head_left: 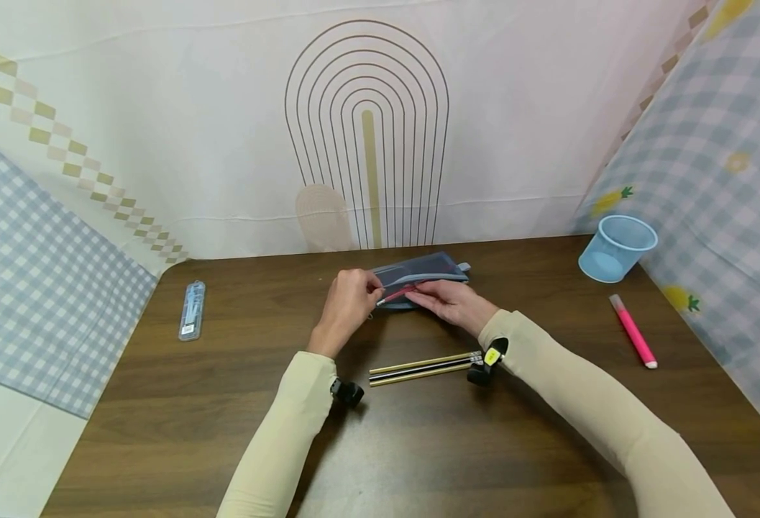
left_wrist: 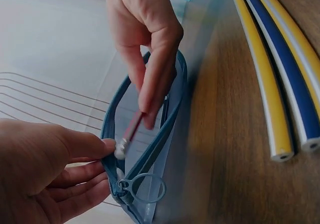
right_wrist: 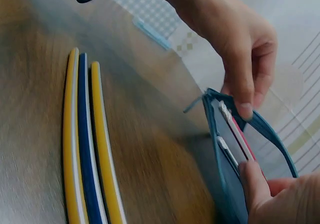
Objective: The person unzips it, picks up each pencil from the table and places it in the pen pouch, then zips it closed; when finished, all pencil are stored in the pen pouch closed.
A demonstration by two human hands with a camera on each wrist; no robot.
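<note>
A blue see-through zip pouch (head_left: 418,267) lies near the back edge of the table, its zipper undone. My left hand (head_left: 351,296) pinches the pouch's rim by the zipper end, where a ring pull (left_wrist: 149,188) hangs. Between the fingertips of my right hand (head_left: 449,302) is a red-and-white striped pencil (right_wrist: 242,139) with a silver-and-white end. That pencil is within the pouch's mouth, slanted toward the left hand. Another pencil (right_wrist: 228,151) with a silver end shows inside the pouch. Three striped pencils (head_left: 421,368), two yellow and one dark blue, lie side by side in front of the hands.
At the back right stands a light blue mesh cup (head_left: 617,250), and a pink marker (head_left: 634,331) lies in front of it. Far left is a slim clear blue case (head_left: 192,311). Printed cloth (head_left: 224,144) hangs behind the brown table (head_left: 418,453) and along its sides.
</note>
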